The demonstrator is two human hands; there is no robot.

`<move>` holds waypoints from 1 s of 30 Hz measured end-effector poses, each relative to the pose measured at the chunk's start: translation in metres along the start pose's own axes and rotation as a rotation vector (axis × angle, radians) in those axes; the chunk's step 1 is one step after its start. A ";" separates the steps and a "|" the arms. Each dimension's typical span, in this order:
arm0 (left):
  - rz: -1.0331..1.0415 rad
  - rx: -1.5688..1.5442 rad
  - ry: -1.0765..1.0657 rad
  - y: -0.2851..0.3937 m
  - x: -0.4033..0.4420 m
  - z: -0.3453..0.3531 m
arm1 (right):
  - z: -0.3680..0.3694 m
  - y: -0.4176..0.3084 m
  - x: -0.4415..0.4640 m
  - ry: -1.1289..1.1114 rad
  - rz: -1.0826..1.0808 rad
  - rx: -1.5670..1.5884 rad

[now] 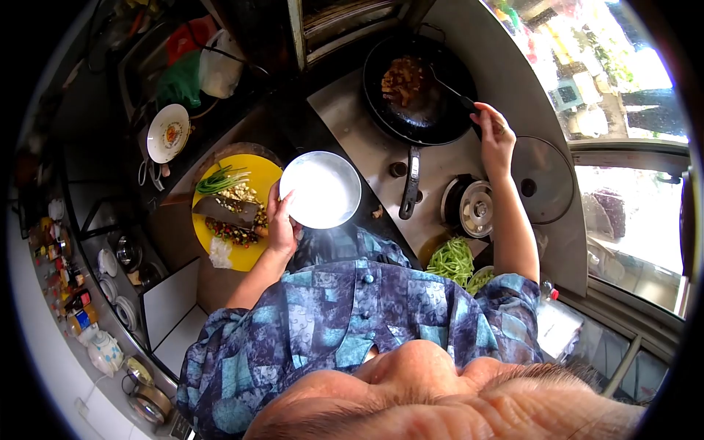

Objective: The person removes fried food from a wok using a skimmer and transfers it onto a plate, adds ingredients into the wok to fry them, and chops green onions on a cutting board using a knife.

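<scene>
My left hand (281,220) grips the rim of a white bowl (320,190), which looks empty and is held in front of my body. In my right hand (493,132) is the dark handle of a spatula (456,93), its metal end in the black wok (419,125). Brown cooked food (402,81) lies in the wok, left of the spatula's end. Beside my left hand, a yellow cutting board (253,173) carries a cleaver (229,210), green onions (220,180) and chopped garlic and peppers (233,232).
The wok's handle (411,183) points toward me. A burner (477,209) and shredded green vegetable (451,261) are near my right forearm. A glass lid (543,180) leans by the window. At the left are a patterned bowl (169,133) and plastic bags (180,81).
</scene>
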State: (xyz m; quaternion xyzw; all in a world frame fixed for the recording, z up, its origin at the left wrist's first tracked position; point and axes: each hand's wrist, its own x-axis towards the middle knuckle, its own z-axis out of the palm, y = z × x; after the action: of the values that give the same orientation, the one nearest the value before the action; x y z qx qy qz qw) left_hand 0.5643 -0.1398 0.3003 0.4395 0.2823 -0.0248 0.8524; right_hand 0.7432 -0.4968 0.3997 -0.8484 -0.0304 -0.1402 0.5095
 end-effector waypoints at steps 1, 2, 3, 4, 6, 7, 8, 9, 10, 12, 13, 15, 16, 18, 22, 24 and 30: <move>-0.001 0.003 0.003 0.001 0.000 0.000 | 0.001 -0.024 -0.006 -0.084 -0.140 -0.144; -0.001 0.005 0.007 0.001 -0.001 0.000 | 0.002 -0.045 -0.010 -0.167 -0.281 -0.288; -0.002 0.008 0.010 0.001 -0.001 0.000 | 0.004 -0.055 -0.012 -0.197 -0.336 -0.337; -0.005 0.010 0.014 0.001 -0.001 0.000 | 0.007 -0.052 -0.009 -0.180 -0.357 -0.373; -0.010 0.013 0.022 -0.001 0.000 -0.002 | 0.018 -0.034 0.002 -0.144 -0.400 -0.444; -0.009 0.017 0.018 -0.001 -0.001 -0.002 | 0.025 -0.021 0.009 -0.099 -0.435 -0.475; -0.009 0.020 0.015 0.000 -0.001 -0.001 | 0.030 -0.010 0.014 -0.080 -0.414 -0.508; -0.009 0.022 0.011 0.000 -0.002 -0.001 | 0.037 -0.009 0.019 -0.077 -0.443 -0.505; -0.002 0.021 0.008 0.000 -0.002 -0.001 | 0.042 -0.008 0.022 -0.073 -0.471 -0.503; 0.013 0.017 0.001 -0.001 -0.001 -0.001 | 0.047 -0.013 0.022 -0.189 -0.431 -0.463; 0.005 0.018 0.011 -0.001 -0.001 0.000 | 0.048 -0.018 0.021 -0.282 -0.464 -0.444; -0.012 0.020 0.030 0.000 -0.002 0.001 | 0.043 -0.032 0.013 -0.430 -0.542 -0.465; -0.011 0.023 0.027 0.000 -0.002 0.001 | 0.040 -0.042 0.007 -0.492 -0.568 -0.477; -0.007 0.028 0.021 0.001 -0.002 0.000 | 0.025 -0.078 -0.006 -0.563 -0.521 -0.492; 0.000 0.033 0.009 0.000 0.000 -0.002 | 0.003 -0.137 -0.028 -0.599 -0.504 -0.498; 0.011 0.034 -0.003 -0.003 0.003 -0.004 | 0.002 -0.146 -0.037 -0.607 -0.441 -0.477; 0.011 0.029 -0.030 0.000 0.001 0.002 | 0.023 -0.077 -0.035 -0.526 -0.506 -0.536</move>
State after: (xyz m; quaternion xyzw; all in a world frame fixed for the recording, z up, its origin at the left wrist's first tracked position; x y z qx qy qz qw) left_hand 0.5662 -0.1410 0.3004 0.4532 0.2664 -0.0308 0.8501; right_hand 0.6991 -0.4363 0.4455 -0.9231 -0.3277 -0.0428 0.1967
